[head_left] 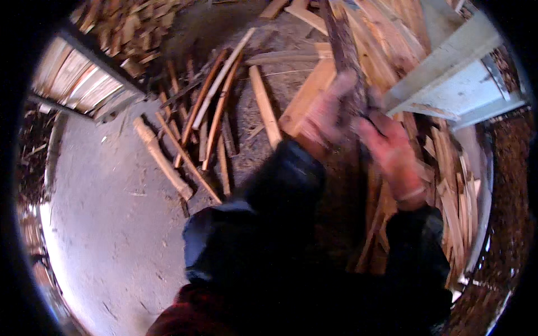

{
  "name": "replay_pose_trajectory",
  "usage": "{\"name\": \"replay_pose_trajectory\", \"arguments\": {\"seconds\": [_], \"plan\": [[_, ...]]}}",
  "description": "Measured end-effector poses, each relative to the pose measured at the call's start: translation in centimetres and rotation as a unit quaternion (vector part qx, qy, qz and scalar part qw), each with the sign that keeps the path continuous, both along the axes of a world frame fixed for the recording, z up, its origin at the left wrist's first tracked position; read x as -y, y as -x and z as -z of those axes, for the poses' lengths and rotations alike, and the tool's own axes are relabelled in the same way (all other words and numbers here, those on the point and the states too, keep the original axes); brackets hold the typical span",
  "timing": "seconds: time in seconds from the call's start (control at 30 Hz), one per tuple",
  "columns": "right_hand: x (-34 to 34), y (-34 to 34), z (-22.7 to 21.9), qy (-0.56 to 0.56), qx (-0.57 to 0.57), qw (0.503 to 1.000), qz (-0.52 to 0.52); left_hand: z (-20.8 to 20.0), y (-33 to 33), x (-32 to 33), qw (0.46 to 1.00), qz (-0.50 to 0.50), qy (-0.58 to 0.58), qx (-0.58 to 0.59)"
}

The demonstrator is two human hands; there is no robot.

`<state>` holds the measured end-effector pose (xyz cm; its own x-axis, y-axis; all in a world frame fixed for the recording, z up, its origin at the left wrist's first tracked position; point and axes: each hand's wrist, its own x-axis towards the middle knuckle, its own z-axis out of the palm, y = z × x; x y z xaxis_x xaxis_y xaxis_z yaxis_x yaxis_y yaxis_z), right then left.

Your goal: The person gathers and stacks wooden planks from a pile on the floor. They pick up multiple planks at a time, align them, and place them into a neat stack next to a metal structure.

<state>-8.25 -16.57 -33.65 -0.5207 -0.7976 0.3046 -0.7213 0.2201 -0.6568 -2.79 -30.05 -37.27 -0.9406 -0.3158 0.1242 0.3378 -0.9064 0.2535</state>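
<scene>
A long, narrow wooden slab with dark bark (343,47) stands lengthwise in front of me, running from the far edge of the view toward my body. My left hand (328,115) is closed around its left side, smeared by motion. Against its right edge, slightly nearer, my right hand (395,159) is closed too, with the fingertips partly hidden by the slab and blur. Just left of my left hand lies a pale, flat board (311,92). The slab's near end fades into shadow between my dark sleeves.
Several thin sticks and strips (216,106) lie on the floor to the left, beside a thicker pale log (162,159). Split boards (451,196) are heaped at the right, below a light-blue panel (476,89). A framed wooden panel (84,75) stands at the far left, near piled firewood (131,33).
</scene>
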Motion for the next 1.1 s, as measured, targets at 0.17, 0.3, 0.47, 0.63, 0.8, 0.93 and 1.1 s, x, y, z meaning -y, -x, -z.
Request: {"name": "replay_pose_trajectory", "arguments": {"seconds": [0.17, 0.3, 0.47, 0.63, 0.8, 0.93, 1.1], "plan": [[2.2, 0.7, 1.6, -0.084, 0.118, 0.989, -0.017, -3.2, -1.5, 8.5, 0.960, -0.017, 0.230, 0.157], [-7.2, 2.8, 5.0, -0.254, 0.131, 0.958, 0.010, 0.4, -7.5, 19.1, 0.853, -0.037, 0.482, 0.196], [-19.7, 3.3, 5.1, -0.355, 0.179, 0.904, 0.156, 3.3, -12.0, 21.9, 0.582, -0.076, 0.669, 0.455], [-33.8, 2.7, 6.7, -0.398, 0.136, 0.823, 0.382, 9.1, -4.1, 10.6, 0.586, 0.070, 0.715, 0.375], [-41.3, 1.2, 13.2, -0.446, 0.140, 0.824, 0.320, 8.6, 1.6, -4.0, 0.449, 0.218, 0.848, 0.180], [-42.8, -0.9, 17.4, -0.395, 0.184, 0.853, 0.288, 10.6, 3.5, -8.9, 0.393, 0.233, 0.879, 0.134], [-41.1, -1.5, 15.7, -0.422, 0.144, 0.858, 0.254, 12.6, 3.4, -9.4, 0.480, 0.246, 0.781, 0.316]]}}
